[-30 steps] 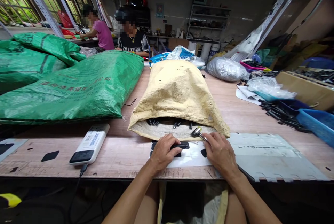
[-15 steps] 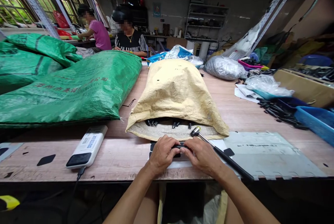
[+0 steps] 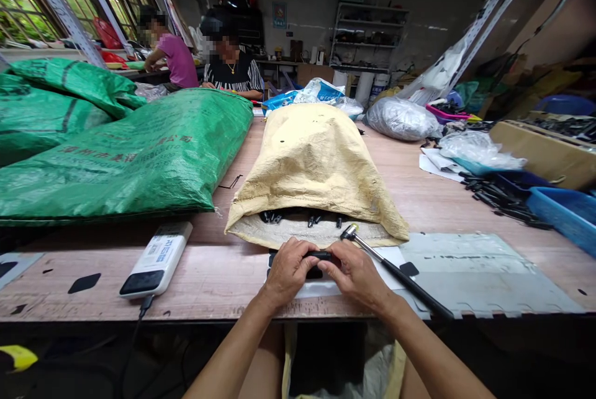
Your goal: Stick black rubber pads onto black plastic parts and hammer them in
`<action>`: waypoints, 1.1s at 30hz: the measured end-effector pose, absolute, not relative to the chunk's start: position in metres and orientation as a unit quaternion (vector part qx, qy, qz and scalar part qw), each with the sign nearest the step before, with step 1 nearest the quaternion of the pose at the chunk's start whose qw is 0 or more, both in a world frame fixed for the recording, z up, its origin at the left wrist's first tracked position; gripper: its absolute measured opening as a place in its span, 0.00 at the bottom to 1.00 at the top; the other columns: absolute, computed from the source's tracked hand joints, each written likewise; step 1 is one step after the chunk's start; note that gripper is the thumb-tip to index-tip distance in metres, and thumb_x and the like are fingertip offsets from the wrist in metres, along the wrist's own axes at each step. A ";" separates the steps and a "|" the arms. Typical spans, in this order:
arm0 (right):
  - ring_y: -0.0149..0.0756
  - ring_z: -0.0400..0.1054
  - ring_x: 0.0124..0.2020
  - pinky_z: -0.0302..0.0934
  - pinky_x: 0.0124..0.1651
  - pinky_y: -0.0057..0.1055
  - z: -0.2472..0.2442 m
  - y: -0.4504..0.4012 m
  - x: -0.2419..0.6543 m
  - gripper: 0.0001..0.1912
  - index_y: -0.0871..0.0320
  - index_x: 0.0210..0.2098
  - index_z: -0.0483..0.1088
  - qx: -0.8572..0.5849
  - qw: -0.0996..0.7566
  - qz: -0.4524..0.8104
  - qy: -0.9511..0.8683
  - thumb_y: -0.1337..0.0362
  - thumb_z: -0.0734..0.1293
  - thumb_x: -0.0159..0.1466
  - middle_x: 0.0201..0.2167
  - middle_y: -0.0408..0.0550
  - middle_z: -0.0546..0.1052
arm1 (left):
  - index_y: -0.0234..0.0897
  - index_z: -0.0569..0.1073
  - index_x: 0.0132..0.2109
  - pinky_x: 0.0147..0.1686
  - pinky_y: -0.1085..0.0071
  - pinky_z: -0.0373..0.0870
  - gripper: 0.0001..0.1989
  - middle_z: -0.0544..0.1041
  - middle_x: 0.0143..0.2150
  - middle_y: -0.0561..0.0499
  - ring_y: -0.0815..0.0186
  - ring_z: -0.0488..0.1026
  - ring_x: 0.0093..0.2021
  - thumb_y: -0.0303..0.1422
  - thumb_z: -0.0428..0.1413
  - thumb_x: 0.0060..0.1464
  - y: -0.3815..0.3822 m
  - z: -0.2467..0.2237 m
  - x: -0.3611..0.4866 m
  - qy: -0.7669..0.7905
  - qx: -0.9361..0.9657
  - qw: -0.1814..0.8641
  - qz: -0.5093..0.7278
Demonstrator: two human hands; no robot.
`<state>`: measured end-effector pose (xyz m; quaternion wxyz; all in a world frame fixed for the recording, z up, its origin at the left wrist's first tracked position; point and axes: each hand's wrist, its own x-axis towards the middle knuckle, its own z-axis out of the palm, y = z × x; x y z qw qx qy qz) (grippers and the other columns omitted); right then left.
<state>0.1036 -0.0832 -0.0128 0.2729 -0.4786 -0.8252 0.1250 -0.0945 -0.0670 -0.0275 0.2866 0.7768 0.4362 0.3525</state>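
A small black cylindrical part (image 3: 319, 255) is pinched between my left hand (image 3: 289, 270) and my right hand (image 3: 354, 272), one at each end, over the table's front edge. Just beyond them lies a yellow woven sack (image 3: 316, 163), its mouth facing me and several black pieces (image 3: 311, 221) visible inside. To the right of my right hand rests a hammer (image 3: 410, 282) with a black handle, its metal head on the sack's lip. White paper and dark flat pads show partly beneath my hands.
Green sacks (image 3: 139, 151) fill the table's left, with a white power bank (image 3: 156, 259) in front. At right are a grey sheet (image 3: 484, 272), black parts (image 3: 505, 203) and a blue bin (image 3: 565, 216). Two people sit beyond. An open sack (image 3: 342, 355) lies below the edge.
My fingers have shifted on the black part, and more of it shows between my hands. My right hand has moved slightly.
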 end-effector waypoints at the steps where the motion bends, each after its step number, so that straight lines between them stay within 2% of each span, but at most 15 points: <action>1: 0.34 0.59 0.33 0.53 0.37 0.31 -0.012 -0.084 0.103 0.15 0.55 0.34 0.66 -0.482 0.273 0.132 -0.822 0.50 0.63 0.69 0.29 0.43 0.69 | 0.39 0.75 0.43 0.46 0.64 0.63 0.08 0.77 0.40 0.50 0.60 0.70 0.44 0.34 0.51 0.63 -0.067 -0.027 -0.095 0.437 0.775 0.291 0.352; 10: 0.34 0.62 0.33 0.55 0.37 0.31 -0.009 -0.086 0.106 0.11 0.55 0.36 0.67 -0.477 0.289 0.131 -0.820 0.54 0.65 0.68 0.30 0.43 0.71 | 0.40 0.74 0.43 0.46 0.64 0.63 0.05 0.76 0.40 0.51 0.60 0.69 0.44 0.32 0.54 0.61 -0.067 -0.026 -0.094 0.439 0.774 0.295 0.349; 14: 0.38 0.65 0.40 0.58 0.44 0.34 -0.003 -0.081 0.130 0.09 0.55 0.39 0.69 -0.515 0.292 0.046 -0.805 0.56 0.67 0.65 0.35 0.46 0.72 | 0.41 0.74 0.43 0.47 0.63 0.63 0.04 0.77 0.41 0.52 0.60 0.69 0.45 0.31 0.56 0.59 -0.068 -0.023 -0.094 0.441 0.773 0.299 0.344; 17: 0.42 0.65 0.43 0.58 0.48 0.36 -0.006 -0.075 0.150 0.11 0.54 0.41 0.69 -0.553 0.261 -0.022 -0.791 0.56 0.68 0.63 0.39 0.48 0.72 | 0.41 0.74 0.42 0.47 0.63 0.63 0.04 0.77 0.40 0.52 0.60 0.70 0.45 0.31 0.57 0.59 -0.069 -0.023 -0.093 0.447 0.775 0.291 0.339; 25: 0.40 0.63 0.39 0.56 0.42 0.34 -0.027 -0.070 0.149 0.06 0.55 0.37 0.67 -0.596 0.211 -0.119 -0.765 0.61 0.62 0.68 0.35 0.49 0.69 | 0.40 0.74 0.40 0.46 0.62 0.63 0.05 0.78 0.40 0.50 0.58 0.70 0.44 0.30 0.61 0.55 -0.081 -0.014 -0.087 0.437 0.805 0.246 0.316; 29: 0.40 0.62 0.40 0.55 0.43 0.34 -0.026 -0.071 0.148 0.07 0.55 0.37 0.66 -0.600 0.203 -0.130 -0.763 0.60 0.61 0.69 0.35 0.49 0.68 | 0.41 0.75 0.42 0.42 0.67 0.65 0.06 0.78 0.39 0.50 0.61 0.72 0.41 0.31 0.60 0.56 -0.125 -0.010 -0.072 0.367 0.830 0.330 0.259; 33: 0.40 0.62 0.40 0.55 0.43 0.34 -0.026 -0.072 0.149 0.07 0.56 0.37 0.67 -0.603 0.199 -0.126 -0.762 0.60 0.61 0.69 0.36 0.50 0.69 | 0.45 0.78 0.44 0.38 0.70 0.68 0.08 0.80 0.38 0.51 0.62 0.76 0.38 0.37 0.60 0.56 -0.169 -0.046 -0.054 0.287 0.845 0.435 0.118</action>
